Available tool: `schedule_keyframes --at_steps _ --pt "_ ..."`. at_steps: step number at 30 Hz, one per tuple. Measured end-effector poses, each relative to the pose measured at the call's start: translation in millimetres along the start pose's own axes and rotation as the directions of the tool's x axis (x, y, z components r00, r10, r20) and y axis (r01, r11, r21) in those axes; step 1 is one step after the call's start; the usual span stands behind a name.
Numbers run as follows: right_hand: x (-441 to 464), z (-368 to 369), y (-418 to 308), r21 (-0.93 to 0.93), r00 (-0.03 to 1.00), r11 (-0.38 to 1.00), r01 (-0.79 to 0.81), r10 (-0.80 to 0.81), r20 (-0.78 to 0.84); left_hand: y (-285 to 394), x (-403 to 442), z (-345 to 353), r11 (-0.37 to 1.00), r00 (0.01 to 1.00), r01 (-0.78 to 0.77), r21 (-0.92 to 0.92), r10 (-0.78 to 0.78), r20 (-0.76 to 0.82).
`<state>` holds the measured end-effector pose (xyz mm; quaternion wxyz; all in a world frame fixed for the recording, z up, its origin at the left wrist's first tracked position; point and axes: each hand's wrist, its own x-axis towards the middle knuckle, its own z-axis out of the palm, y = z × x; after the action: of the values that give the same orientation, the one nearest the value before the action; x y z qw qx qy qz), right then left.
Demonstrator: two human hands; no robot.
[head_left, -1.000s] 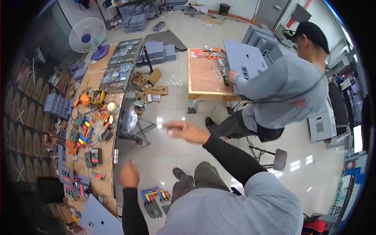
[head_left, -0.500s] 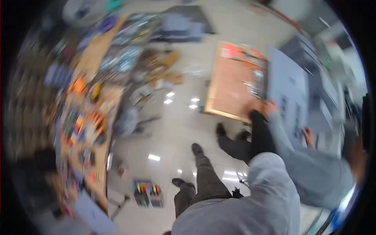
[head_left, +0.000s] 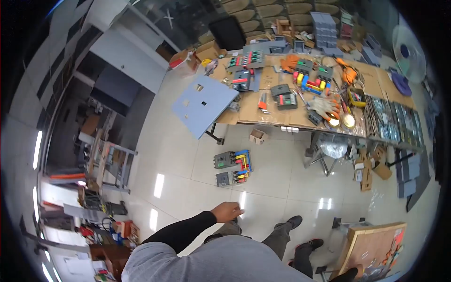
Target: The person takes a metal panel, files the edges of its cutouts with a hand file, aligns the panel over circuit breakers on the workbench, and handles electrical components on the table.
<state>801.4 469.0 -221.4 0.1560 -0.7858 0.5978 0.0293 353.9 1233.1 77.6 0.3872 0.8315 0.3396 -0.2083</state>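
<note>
My left hand (head_left: 227, 212) hangs over the floor at the lower middle, its fingers loosely curled together with nothing visible in them. Above it on the floor lie two dark grey breakers (head_left: 225, 160) with red, yellow and blue parts (head_left: 244, 163) at their right side. At the bottom right my right hand (head_left: 360, 271), below a black sleeve, is at the edge of the wooden-framed table (head_left: 350, 249). It is small and partly cut off, so its fingers and anything in them cannot be made out.
A long workbench (head_left: 300, 120) crosses the upper part, with breakers, gloves (head_left: 323, 105) and parts trays. A grey panel (head_left: 202, 103) overhangs its left end. A stool (head_left: 332, 148) and cardboard boxes (head_left: 364, 174) stand below. Another person's leg and shoe (head_left: 310, 245) are near the wooden-framed table.
The view has swung left, bringing the workbench across the top. My right hand is still by the wooden-framed table, reached since the oldest frame. My left hand has come back into view.
</note>
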Motion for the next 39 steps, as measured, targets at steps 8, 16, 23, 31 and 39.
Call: schedule_keyframes --at_steps 8,16,23,31,39 --pt "-147.6 -36.9 -17.8 0.453 0.865 0.851 0.265 -0.417 0.279 -302.3 -133.2 27.0 0.945 0.95 0.268 0.185 -0.292 0.114" --pt "-519.6 -56.6 42.6 0.568 0.179 0.822 0.045 -0.566 0.805 -371.9 -80.0 -74.3 0.975 0.964 -0.012 -0.22 -0.047 -0.261" --pt "-796.5 83.5 79.6 0.614 -0.388 0.017 0.789 -0.76 0.521 -373.2 -2.2 -227.8 0.955 0.927 -0.267 -0.128 0.219 -0.305" --pt "-1126.5 123.3 54.2 0.73 -0.25 0.571 0.376 -0.696 0.673 -430.3 37.3 -417.5 0.967 0.856 -0.13 -0.22 -0.003 -0.517" --pt "-1251.5 239.1 -19.1 0.744 0.128 0.571 0.347 -0.815 0.565 -566.0 272.5 -623.7 0.987 0.627 0.031 0.157 0.103 -0.772"
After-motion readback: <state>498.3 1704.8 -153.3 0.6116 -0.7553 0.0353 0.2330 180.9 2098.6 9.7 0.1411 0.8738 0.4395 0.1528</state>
